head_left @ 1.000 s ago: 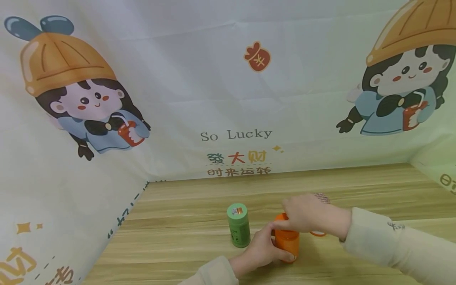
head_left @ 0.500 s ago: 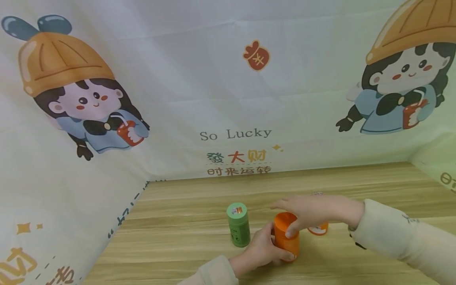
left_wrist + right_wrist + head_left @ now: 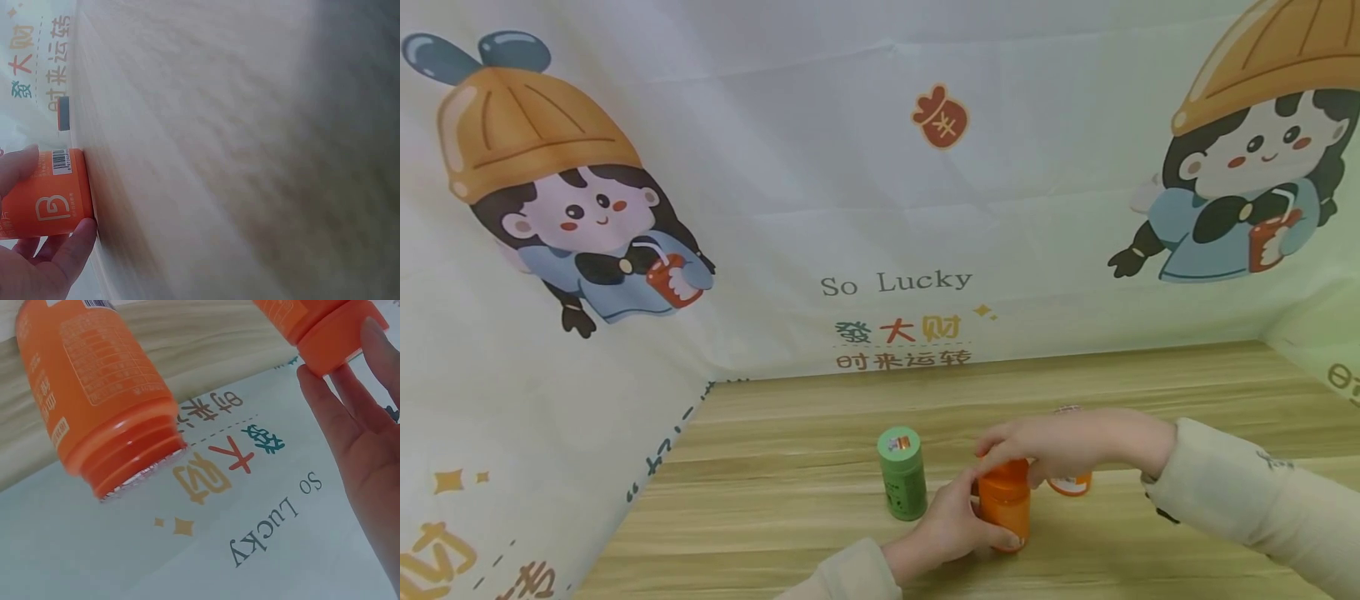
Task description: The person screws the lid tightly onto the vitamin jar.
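Wood-grain tbl w/ green btl, 2 orange btls.

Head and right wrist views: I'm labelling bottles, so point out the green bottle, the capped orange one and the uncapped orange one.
Green bottle [image 3: 905,487], head view: upper part of its body.
Capped orange bottle [image 3: 1006,507], head view: upper part of its body.
Uncapped orange bottle [image 3: 103,378], right wrist view: printed panel on its side.

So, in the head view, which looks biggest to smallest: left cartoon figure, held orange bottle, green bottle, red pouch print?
Left cartoon figure
Held orange bottle and green bottle: alike; orange partly covered
Red pouch print
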The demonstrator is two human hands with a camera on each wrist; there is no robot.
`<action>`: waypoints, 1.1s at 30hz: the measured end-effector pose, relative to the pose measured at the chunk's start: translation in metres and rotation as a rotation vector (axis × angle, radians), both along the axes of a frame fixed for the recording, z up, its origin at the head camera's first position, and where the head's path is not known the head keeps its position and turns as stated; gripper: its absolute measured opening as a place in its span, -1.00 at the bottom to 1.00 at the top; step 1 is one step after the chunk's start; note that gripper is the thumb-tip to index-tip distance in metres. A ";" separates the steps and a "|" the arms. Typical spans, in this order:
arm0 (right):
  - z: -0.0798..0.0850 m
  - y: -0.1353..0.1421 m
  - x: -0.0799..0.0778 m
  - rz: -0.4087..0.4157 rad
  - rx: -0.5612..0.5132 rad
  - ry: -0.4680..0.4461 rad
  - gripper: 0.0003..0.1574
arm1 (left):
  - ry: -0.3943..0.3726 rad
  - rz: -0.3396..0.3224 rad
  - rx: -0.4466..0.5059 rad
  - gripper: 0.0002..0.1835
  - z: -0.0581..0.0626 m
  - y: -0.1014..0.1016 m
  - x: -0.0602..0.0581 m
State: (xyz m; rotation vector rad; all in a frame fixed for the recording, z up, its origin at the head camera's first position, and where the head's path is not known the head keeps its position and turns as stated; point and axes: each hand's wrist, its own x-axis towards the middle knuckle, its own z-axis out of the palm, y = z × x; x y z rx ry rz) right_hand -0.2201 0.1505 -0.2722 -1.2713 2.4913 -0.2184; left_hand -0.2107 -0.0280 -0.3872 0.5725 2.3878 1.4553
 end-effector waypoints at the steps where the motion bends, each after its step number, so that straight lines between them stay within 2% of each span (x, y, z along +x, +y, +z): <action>1: 0.000 -0.001 0.000 -0.011 0.007 -0.003 -0.35 | -0.001 -0.002 0.002 -0.27 0.000 0.000 0.000; 5: 0.002 -0.002 -0.001 0.011 0.024 0.018 -0.38 | -0.003 -0.005 0.003 -0.29 0.000 0.000 0.000; 12: -0.001 -0.002 -0.004 0.155 0.047 0.139 -0.45 | -0.001 -0.009 0.004 -0.28 0.001 0.000 0.001; 22: -0.016 0.000 -0.006 0.161 -0.016 0.238 -0.53 | 0.051 0.015 -0.027 -0.26 -0.002 0.003 0.001; 27: -0.018 0.002 -0.008 0.195 -0.050 0.269 -0.53 | 0.113 0.018 -0.043 -0.27 -0.002 0.004 0.002; 33: -0.019 0.002 -0.008 0.183 -0.044 0.274 -0.51 | 0.186 0.030 -0.051 -0.28 -0.002 0.006 0.003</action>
